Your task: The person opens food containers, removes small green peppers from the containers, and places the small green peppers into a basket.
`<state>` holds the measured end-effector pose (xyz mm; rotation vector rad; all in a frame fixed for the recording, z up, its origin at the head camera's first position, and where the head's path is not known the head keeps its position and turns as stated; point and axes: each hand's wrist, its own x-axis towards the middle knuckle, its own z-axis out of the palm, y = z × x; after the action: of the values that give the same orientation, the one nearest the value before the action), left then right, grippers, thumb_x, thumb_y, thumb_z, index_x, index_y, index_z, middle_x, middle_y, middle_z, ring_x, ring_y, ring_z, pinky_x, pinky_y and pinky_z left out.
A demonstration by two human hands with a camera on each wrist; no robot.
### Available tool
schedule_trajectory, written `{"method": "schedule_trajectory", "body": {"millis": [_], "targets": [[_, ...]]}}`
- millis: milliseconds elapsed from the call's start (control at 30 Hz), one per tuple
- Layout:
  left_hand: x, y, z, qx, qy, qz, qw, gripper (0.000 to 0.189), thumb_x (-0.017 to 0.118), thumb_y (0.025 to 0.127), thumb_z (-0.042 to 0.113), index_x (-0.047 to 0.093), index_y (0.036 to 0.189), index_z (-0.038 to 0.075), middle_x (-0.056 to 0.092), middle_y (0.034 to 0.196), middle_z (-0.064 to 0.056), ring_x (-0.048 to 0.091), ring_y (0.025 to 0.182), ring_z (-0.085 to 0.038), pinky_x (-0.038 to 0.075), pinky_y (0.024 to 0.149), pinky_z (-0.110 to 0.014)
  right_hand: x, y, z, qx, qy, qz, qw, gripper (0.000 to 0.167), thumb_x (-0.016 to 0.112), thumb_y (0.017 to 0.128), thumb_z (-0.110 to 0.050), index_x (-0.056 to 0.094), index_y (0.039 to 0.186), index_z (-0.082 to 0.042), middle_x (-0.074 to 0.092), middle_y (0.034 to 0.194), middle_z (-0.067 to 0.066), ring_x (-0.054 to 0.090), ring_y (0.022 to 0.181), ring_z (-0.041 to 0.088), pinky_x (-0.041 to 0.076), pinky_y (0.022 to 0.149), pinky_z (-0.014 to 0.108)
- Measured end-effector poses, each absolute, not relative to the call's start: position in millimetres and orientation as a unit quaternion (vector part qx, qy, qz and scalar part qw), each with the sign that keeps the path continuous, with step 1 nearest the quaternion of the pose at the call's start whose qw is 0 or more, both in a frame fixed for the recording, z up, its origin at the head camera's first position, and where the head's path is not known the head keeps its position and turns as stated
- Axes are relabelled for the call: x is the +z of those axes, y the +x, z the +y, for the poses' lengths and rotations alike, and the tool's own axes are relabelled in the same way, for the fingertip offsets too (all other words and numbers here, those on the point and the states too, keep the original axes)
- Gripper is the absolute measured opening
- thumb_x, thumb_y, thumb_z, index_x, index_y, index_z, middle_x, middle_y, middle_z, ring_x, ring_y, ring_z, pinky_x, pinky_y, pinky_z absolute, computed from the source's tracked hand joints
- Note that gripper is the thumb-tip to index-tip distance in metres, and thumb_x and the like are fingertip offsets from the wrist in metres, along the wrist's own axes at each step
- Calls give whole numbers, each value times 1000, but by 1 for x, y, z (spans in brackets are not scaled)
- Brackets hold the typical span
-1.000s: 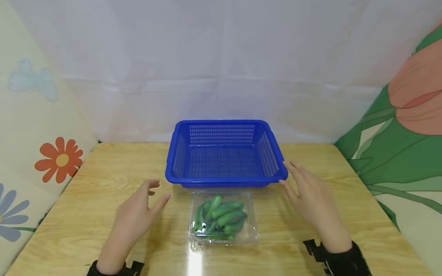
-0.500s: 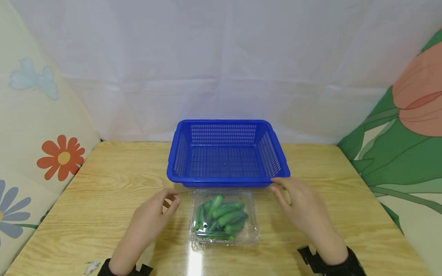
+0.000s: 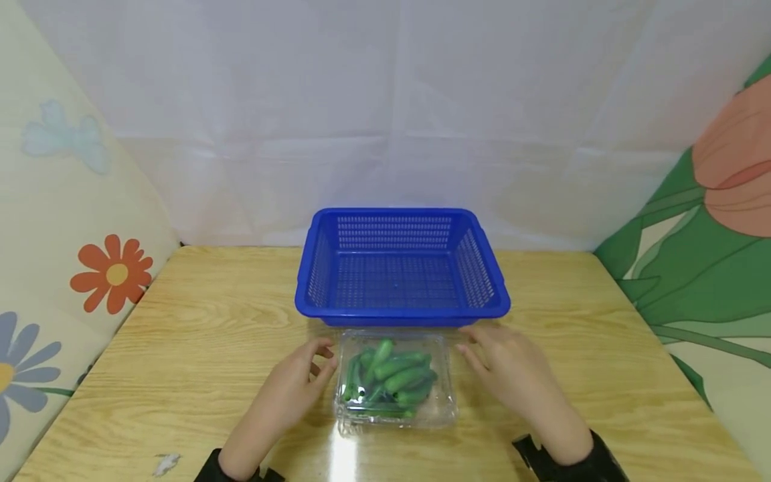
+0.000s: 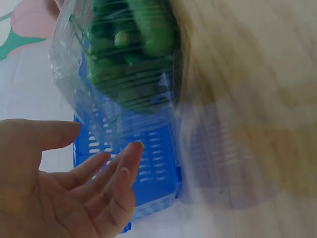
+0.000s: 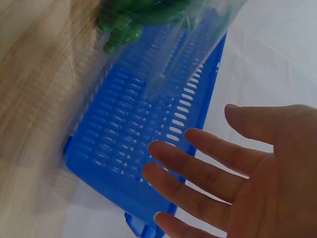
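In the head view a clear plastic clamshell box (image 3: 442,402) lies on the table, with several small green cucumber-like vegetables (image 3: 397,365) inside. My left hand (image 3: 296,383) is at the box's left side, its loosely bent fingers close to the wall and nothing in them. On the other side my right hand (image 3: 508,368) is near the box's right edge, thumb and fingers apart, holding nothing. The left wrist view has the box (image 4: 74,74) just beyond the spread left fingers. In the right wrist view the right palm and fingers (image 5: 193,183) are relaxed and bare.
A blue plastic basket (image 3: 402,312) with slotted walls stands right behind the box, nothing inside it. The wooden table (image 3: 229,301) meets a white cloth backdrop (image 3: 385,100), with flower-patterned panels (image 3: 36,221) at both sides. A pale worn patch (image 3: 166,463) marks the front left.
Both hands have moved inward to the box: the left to the right, the right leftward and down from the basket's corner. The box and basket have stayed in place on the table.
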<state>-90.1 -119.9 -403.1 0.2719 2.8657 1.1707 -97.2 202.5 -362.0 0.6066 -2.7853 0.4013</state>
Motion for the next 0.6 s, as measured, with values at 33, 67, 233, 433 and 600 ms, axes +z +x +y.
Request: {"method": "schedule_trajectory", "body": {"millis": [33,67,233,433,600], "targets": [[-404,-90,-119,381,88,920,21,35,61,100,24,60,130,8,68,112,-4,63,85,-12,55,70,-32,-364,-97,202,136,211,-959,129,28,68,95,-23,70,116,-4,71,111,11,68,99,33,56,83,51],[-406,-90,-118,384,89,919,25,35,60,100,23,59,131,8,68,112,-4,63,84,-11,55,70,-32,-365,-98,202,137,212,-959,125,28,68,95,-23,70,116,-5,72,110,11,68,98,32,56,82,50],[-410,-90,-115,386,97,917,35,36,58,101,21,57,134,7,68,107,-3,64,84,-11,55,70,-31,-373,-100,199,144,207,-964,85,28,70,93,-23,70,115,-6,73,100,7,69,86,23,59,73,41],[-413,-89,-114,387,105,916,33,37,58,101,17,56,136,6,67,99,-1,63,83,-11,54,69,-30,-378,-103,199,175,185,-967,9,30,68,95,-23,68,119,-6,71,91,0,67,80,14,58,68,33],[-413,-88,-113,391,104,914,29,38,59,100,16,56,137,6,67,96,0,62,80,-10,54,67,-28,-380,-103,200,204,171,-964,-17,31,65,96,-23,67,121,-4,71,90,1,67,77,15,58,67,35]]}}
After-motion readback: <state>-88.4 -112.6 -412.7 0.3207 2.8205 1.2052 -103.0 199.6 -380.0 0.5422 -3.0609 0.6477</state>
